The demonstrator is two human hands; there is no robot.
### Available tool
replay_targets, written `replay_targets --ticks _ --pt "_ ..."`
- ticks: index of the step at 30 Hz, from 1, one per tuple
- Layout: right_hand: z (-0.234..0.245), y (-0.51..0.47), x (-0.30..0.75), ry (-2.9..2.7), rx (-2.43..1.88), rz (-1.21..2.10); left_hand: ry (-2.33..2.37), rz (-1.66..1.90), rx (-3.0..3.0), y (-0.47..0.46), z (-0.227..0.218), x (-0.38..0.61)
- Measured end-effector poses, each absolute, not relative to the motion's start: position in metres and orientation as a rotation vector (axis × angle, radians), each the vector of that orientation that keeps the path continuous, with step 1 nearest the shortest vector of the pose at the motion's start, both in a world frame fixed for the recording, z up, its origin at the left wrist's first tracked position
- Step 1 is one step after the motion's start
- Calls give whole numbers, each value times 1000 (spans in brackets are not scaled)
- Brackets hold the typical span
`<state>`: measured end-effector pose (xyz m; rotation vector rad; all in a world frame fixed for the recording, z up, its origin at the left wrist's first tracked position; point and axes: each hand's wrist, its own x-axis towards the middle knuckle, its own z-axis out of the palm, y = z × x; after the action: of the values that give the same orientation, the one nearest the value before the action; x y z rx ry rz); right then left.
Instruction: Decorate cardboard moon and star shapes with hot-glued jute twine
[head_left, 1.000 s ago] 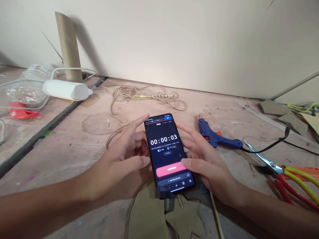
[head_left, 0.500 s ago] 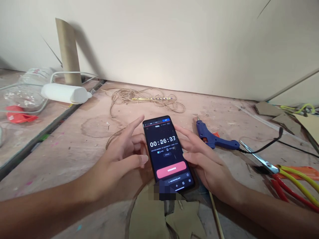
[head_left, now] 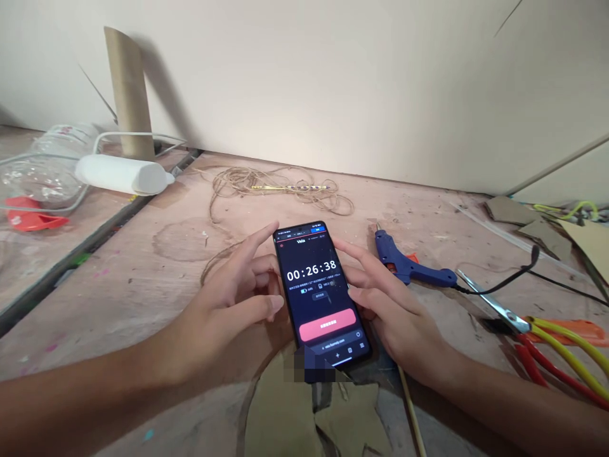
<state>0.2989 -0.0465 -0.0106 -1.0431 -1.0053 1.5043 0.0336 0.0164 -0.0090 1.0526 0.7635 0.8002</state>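
Note:
A black smartphone (head_left: 311, 295) stands tilted between my two hands, its lit screen facing me. The screen shows the timer reading 00:26:38 and a pink button. My left hand (head_left: 242, 285) grips the phone's left edge, index finger near the top corner and thumb lower down. Against the right edge, the fingers and thumb of my right hand (head_left: 390, 298) hold the other side. Below the phone lie cut cardboard pieces (head_left: 280, 412), one rounded and one with points. A thin wooden stick (head_left: 412, 412) lies beside them, partly under my right wrist.
A blue glue gun (head_left: 404, 261) and scissors (head_left: 514, 317) with yellow and red handles lie to the right. Twine (head_left: 233, 181) with a patterned pencil (head_left: 290, 188) sits behind. At left are a white bottle (head_left: 124, 174), a cardboard tube (head_left: 129, 95) and a plastic bottle (head_left: 42, 178).
The timer has gone from 00:26:37 to 00:26:38. Both hands keep their places on the phone; the view has shifted slightly.

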Motion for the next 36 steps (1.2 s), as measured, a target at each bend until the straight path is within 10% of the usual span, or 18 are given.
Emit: replay_targets --ticks 36 --pt "-10 -46 302 -925 -983 1493 676 896 1054 10 -19 39"
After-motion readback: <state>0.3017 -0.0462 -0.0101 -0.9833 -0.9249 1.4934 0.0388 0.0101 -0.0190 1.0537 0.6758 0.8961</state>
